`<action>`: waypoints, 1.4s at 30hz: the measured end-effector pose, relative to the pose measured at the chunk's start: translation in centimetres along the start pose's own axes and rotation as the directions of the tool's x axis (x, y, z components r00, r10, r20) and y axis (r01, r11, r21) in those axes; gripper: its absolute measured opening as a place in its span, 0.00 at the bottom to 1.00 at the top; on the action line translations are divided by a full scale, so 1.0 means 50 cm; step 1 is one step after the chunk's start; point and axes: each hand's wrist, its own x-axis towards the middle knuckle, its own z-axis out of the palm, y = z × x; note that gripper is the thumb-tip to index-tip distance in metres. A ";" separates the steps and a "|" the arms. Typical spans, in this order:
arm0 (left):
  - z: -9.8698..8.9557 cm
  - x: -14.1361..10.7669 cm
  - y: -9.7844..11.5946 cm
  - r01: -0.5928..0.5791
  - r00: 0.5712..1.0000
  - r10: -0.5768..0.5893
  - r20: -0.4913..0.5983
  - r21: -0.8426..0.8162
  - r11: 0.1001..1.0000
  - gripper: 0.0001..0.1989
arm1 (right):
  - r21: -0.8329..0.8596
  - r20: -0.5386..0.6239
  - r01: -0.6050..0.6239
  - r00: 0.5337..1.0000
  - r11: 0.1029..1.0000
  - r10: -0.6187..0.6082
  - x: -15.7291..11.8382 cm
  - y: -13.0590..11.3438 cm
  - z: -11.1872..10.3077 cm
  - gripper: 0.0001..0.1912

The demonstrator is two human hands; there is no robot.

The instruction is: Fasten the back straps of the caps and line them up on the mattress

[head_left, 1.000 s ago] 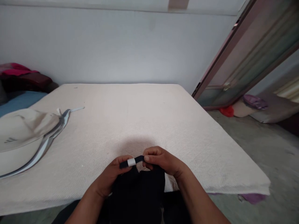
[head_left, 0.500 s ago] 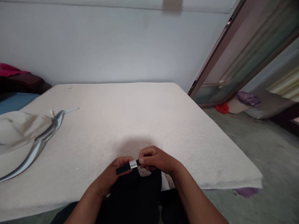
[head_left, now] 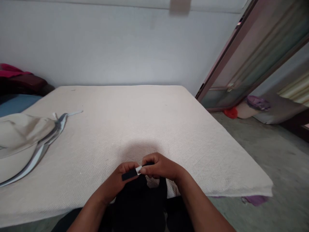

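My left hand (head_left: 120,180) is closed on the end of a dark strap (head_left: 129,174), with its fingers behind the band and the thumb along it. A silver metal buckle (head_left: 138,169) sits on the strap, partly covered by my right thumb. My right hand (head_left: 159,166) pinches the strap at the buckle. Below both hands hangs a black fabric item (head_left: 140,209), probably a cap, with a rounded gap under the strap. It merges with the dark clothing on my lap, so its outline is hard to tell.
A bed or padded table with a white textured cover (head_left: 135,116) spreads before me. Beige caps (head_left: 26,132) lie at its left. A pale wall (head_left: 108,45) stands behind. To the right are a sliding door (head_left: 231,61), a purple-topped bin (head_left: 257,103) and grey floor.
My right hand has shifted slightly left along the strap, and its thumb now covers part of the buckle. A bit of strap now shows above my right fingers. The left hand has barely moved.
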 end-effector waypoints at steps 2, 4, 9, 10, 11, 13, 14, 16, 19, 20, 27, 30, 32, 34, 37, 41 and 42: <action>0.002 -0.001 0.001 -0.018 1.000 0.018 0.006 0.040 0.999 0.08 | -0.020 -0.013 -0.004 1.000 1.000 0.004 0.004 0.002 0.002 0.17; 0.001 -0.003 0.000 -0.022 1.000 0.021 0.012 0.070 0.997 0.09 | -0.027 -0.015 -0.006 1.000 1.000 0.005 0.006 0.003 0.004 0.16; -0.008 -0.007 -0.007 -0.054 0.999 0.053 0.011 0.113 0.992 0.08 | -0.014 -0.016 -0.021 1.000 1.000 0.020 0.008 -0.002 0.007 0.15; -0.010 -0.007 -0.007 -0.067 0.998 0.066 0.008 0.125 0.990 0.07 | -0.007 -0.012 -0.021 1.000 1.000 0.021 0.009 -0.002 0.007 0.15; -0.012 -0.008 -0.008 -0.077 0.997 0.077 0.005 0.140 0.987 0.07 | -0.001 -0.007 -0.021 1.000 1.000 0.021 0.010 -0.003 0.007 0.15; -0.016 -0.009 -0.009 -0.070 0.998 0.068 0.013 0.160 0.985 0.08 | 0.003 0.003 -0.022 1.000 1.000 0.022 0.012 -0.002 0.007 0.14; -0.018 -0.009 -0.010 -0.057 0.998 0.055 0.012 0.167 0.984 0.09 | 0.004 0.005 -0.021 1.000 1.000 0.021 0.013 -0.001 0.007 0.14; -0.022 -0.010 -0.015 -0.038 0.998 0.047 -0.042 0.185 0.982 0.11 | 0.006 0.004 -0.016 1.000 1.000 0.016 0.014 -0.001 0.005 0.14; -0.027 -0.012 -0.024 -0.026 0.978 0.072 -0.198 0.227 0.973 0.14 | 0.015 0.004 -0.007 1.000 1.000 0.006 0.012 -0.001 0.004 0.14; -0.028 -0.012 -0.026 -0.025 0.973 0.078 -0.219 0.236 0.972 0.14 | 0.016 0.007 -0.006 1.000 1.000 0.006 0.012 -0.001 0.003 0.15; -0.031 -0.009 -0.033 0.026 0.987 0.006 -0.160 0.194 0.981 0.15 | -0.003 0.051 -0.011 0.999 1.000 0.011 0.009 0.000 0.002 0.15; -0.031 -0.008 -0.036 0.059 0.961 -0.010 -0.277 0.171 0.984 0.16 | 0.002 0.070 0.014 0.997 1.000 -0.014 0.008 -0.001 0.001 0.15; -0.030 -0.009 -0.036 0.060 0.957 -0.013 -0.290 0.155 0.986 0.16 | 0.022 0.057 0.040 0.997 0.999 -0.041 0.008 -0.002 0.002 0.14; -0.029 -0.009 -0.035 0.049 0.964 -0.012 -0.264 0.135 0.990 0.16 | 0.052 0.047 0.054 0.997 0.997 -0.056 0.009 -0.001 0.004 0.12; -0.028 -0.009 -0.033 0.043 0.967 -0.018 -0.254 0.092 0.995 0.17 | 0.096 0.060 0.075 0.995 0.993 -0.081 0.013 0.001 0.008 0.12; -0.026 -0.007 -0.033 0.062 0.965 -0.049 -0.258 0.042 0.997 0.17 | 0.120 0.078 0.122 0.988 0.985 -0.132 0.015 0.002 0.013 0.12; -0.025 -0.007 -0.033 0.065 0.965 -0.055 -0.257 0.027 0.998 0.17 | 0.119 0.085 0.121 0.988 0.986 -0.131 0.015 0.001 0.013 0.13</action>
